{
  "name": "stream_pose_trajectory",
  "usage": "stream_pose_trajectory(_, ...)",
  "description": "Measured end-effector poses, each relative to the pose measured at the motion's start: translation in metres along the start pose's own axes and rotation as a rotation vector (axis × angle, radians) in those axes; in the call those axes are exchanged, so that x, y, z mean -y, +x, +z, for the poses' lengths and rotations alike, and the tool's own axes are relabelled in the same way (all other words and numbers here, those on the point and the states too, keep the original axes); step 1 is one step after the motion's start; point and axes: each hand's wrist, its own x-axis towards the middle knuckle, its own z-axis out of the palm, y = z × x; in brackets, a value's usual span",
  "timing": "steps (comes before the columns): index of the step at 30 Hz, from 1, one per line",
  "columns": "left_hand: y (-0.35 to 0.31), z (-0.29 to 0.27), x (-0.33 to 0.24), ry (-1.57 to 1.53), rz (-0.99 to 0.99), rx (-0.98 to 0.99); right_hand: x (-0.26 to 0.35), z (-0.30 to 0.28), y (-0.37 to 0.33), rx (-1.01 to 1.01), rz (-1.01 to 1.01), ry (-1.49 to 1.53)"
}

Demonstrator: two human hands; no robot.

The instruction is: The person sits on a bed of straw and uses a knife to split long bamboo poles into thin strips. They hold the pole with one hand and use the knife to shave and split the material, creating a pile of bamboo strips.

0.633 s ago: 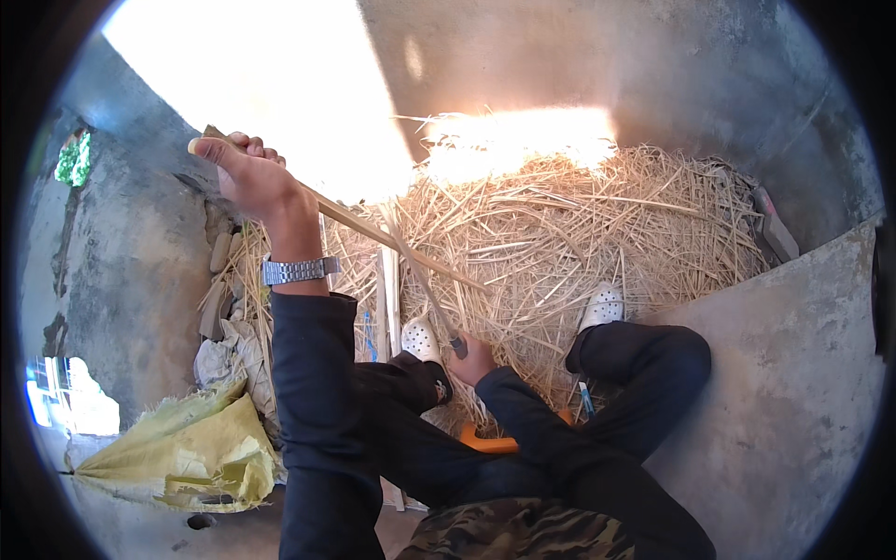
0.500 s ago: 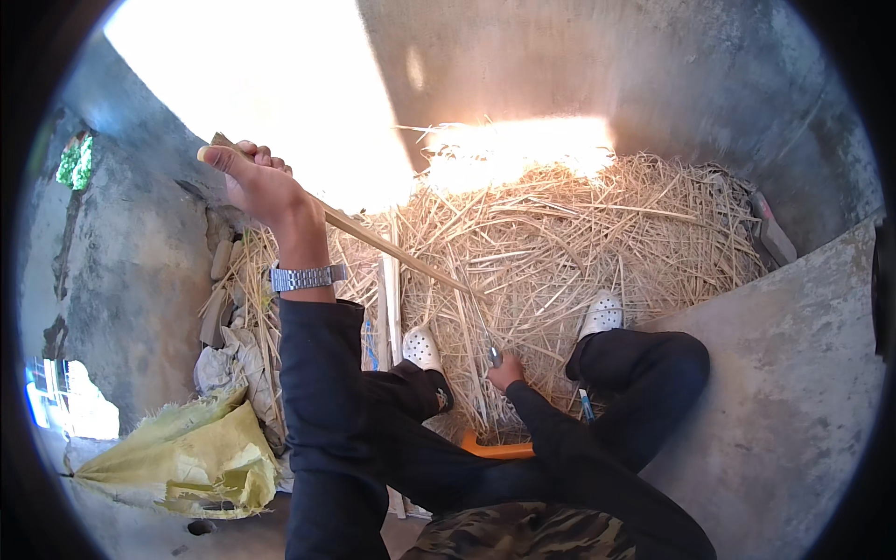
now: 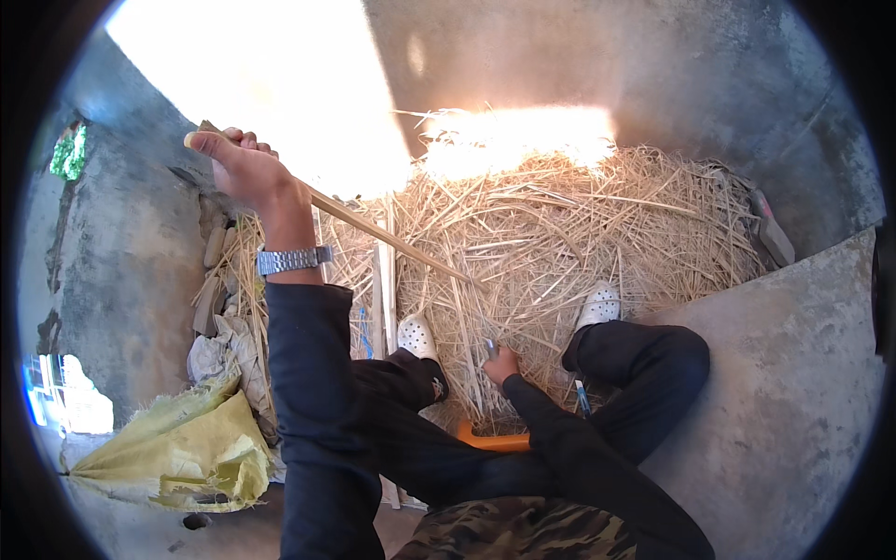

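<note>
My left hand [image 3: 245, 170], raised at the upper left with a metal watch on its wrist, is closed around one end of a long bamboo strip [image 3: 392, 241]. The strip slants down to the right, and its far end lies over the shavings in front of my feet. Low between my knees, my right hand [image 3: 503, 365] is closed on what looks like a knife [image 3: 492, 348]. Its grey metal part shows above the fingers; the blade is hard to make out against the shavings, near the strip's lower end.
A heap of bamboo shavings [image 3: 597, 215] covers the floor up to the wall. My feet in white clogs [image 3: 417, 336] rest among them. An orange plastic edge [image 3: 495, 441] shows below my right hand. A torn yellowish sack [image 3: 177, 448] lies at left, and a concrete slab [image 3: 775, 373] at right.
My left hand has shifted a little up and to the left, with the bamboo strip in it. My right hand stays almost in place, and the knife's blade shows less clearly.
</note>
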Motion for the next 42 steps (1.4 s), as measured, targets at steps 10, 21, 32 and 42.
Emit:
stream_pose_trajectory(10, 0.000, 0.007, -0.005, 0.006, -0.001, -0.004, -0.024, 0.013, 0.003, -0.033, 0.106, 0.022)
stream_pose_trajectory(21, 0.012, 0.008, 0.015, -0.015, 0.029, -0.023, 0.035, 0.000, -0.025, -0.026, -0.274, -0.042)
stream_pose_trajectory(32, 0.009, 0.015, 0.012, 0.008, 0.000, 0.038, 0.008, -0.005, -0.009, -0.082, -0.124, 0.040)
stream_pose_trajectory(42, 0.020, -0.009, 0.007, -0.137, -0.084, 0.185, 0.019, 0.003, -0.021, 0.002, -0.089, -0.004)
